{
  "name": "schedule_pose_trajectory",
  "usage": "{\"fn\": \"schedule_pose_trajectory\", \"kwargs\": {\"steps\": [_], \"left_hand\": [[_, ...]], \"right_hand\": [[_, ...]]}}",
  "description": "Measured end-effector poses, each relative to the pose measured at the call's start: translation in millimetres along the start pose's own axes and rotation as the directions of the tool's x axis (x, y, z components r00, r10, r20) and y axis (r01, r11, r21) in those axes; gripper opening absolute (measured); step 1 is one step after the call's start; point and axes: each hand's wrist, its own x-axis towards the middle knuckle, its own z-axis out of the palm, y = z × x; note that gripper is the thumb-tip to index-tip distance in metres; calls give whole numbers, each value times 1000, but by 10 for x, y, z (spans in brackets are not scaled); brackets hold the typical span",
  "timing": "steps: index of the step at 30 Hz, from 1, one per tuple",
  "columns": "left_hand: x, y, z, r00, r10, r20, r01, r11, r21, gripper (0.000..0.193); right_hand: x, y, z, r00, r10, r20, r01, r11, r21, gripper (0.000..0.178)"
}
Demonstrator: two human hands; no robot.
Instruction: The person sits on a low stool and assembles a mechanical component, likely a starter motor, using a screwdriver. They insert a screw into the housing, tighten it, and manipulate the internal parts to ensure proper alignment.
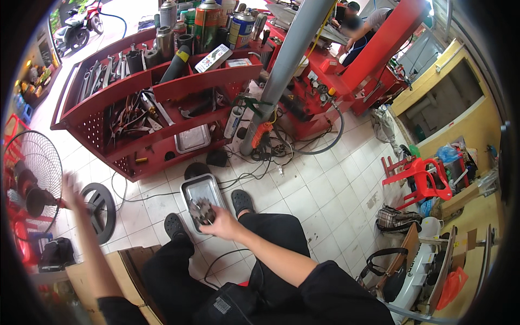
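- Hands, my feed: two, left hand (pixel 71 190) blurred, right hand (pixel 221 223) sharp.
- Dark metal part (pixel 201 210): I make it one.
- Metal trays: two; floor tray (pixel 201 187), cart tray (pixel 193 139).
- Black clogs (pixel 242 201): two.
- Red tool cart (pixel 122 94): one.
- Caged fan (pixel 33 179): one.
- Black spoked wheel (pixel 97 209): one.
- Plaid bag (pixel 398 219): one.
- Grey post (pixel 288 67): one.
- Wrenches (pixel 107 71): several, overlapping; I can't fix a number.
- Spray cans (pixel 207 23): several, partly hidden.

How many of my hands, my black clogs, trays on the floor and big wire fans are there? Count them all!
Hands: 2, left hand and right hand
Black clogs: 2
Floor tray: 1
Wire fan: 1
Total: 6
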Motion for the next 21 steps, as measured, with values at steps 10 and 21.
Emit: {"fn": "schedule_pose_trajectory", "kwargs": {"steps": [10,21], "left_hand": [[-3169,-42,2284,631,-375,679,491,871,24,35],[-2782,-438,2289,631,-400,665,529,849,9,34]], "right_hand": [[471,50,-199,976,53,210,-54,999,-2,47],[766,103,-211,972,37,234,-30,999,-34,47]]}}
